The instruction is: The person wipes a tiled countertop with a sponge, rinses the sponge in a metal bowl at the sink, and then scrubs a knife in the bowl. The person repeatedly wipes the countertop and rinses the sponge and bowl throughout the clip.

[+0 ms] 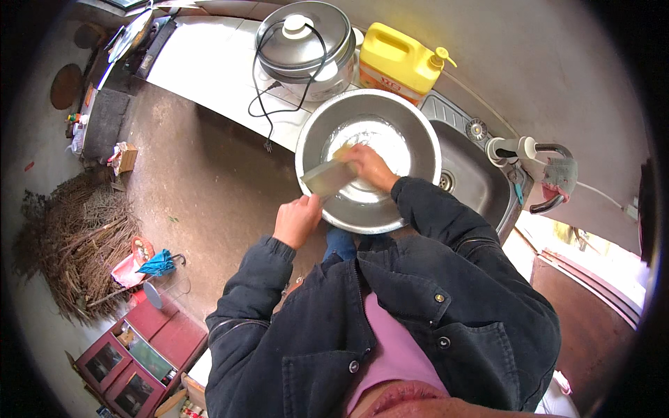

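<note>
My left hand (297, 222) is closed around the handle end of a kitchen cleaver, beside the near left rim of a large stainless steel basin (370, 225). The broad cleaver blade (329, 178) is blurred and slants over the basin, towards the far right. My right hand (370, 166) grips the blade's far end above the basin, its fingertips partly hidden. A yellowish patch shows at those fingers, too blurred to name. Shiny water seems to lie in the bottom of the basin.
A rice cooker (306, 49) with a loose black power cord (264, 112) stands on the white tiled counter (209, 62). Behind the basin is a yellow pump jug (400, 60). A steel sink (475, 167) with a faucet (554, 151) lies to the right. Dry brushwood (83, 245) is piled left.
</note>
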Motion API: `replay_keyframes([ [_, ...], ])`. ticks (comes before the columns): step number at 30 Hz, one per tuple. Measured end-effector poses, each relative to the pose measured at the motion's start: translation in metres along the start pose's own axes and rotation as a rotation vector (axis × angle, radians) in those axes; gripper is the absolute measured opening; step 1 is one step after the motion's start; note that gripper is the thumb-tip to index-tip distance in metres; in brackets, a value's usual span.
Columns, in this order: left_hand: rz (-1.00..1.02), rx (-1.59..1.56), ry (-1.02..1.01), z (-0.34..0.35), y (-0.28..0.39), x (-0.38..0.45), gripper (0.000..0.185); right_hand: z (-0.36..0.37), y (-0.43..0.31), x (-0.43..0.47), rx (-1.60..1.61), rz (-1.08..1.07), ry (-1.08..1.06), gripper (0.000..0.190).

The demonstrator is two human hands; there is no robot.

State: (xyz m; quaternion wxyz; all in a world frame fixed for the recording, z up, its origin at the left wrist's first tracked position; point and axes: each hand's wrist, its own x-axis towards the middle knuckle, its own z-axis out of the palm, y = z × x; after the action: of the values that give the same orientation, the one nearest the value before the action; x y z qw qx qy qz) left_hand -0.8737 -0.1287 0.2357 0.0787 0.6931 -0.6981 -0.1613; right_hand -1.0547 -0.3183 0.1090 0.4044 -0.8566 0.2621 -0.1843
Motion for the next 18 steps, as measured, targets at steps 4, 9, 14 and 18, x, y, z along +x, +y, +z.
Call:
replay_keyframes([
  [4,-0.010,0.004,0.040,-0.016,0.008,-0.002,0.013,-0.020,0.060,0.024,-0.366,0.187,0.338,0.021],
  [9,-0.058,0.074,-0.041,0.010,-0.003,0.011,0.020,-0.010,0.032,0.008,0.202,0.313,0.159,0.034],
  [14,-0.024,-0.012,0.023,0.000,0.008,0.022,0.021,-0.010,-0.029,-0.006,0.093,0.173,0.136,0.027],
  [18,-0.056,-0.119,0.173,-0.002,-0.002,0.005,0.024,-0.044,0.026,-0.033,-0.465,0.307,0.032,0.028],
])
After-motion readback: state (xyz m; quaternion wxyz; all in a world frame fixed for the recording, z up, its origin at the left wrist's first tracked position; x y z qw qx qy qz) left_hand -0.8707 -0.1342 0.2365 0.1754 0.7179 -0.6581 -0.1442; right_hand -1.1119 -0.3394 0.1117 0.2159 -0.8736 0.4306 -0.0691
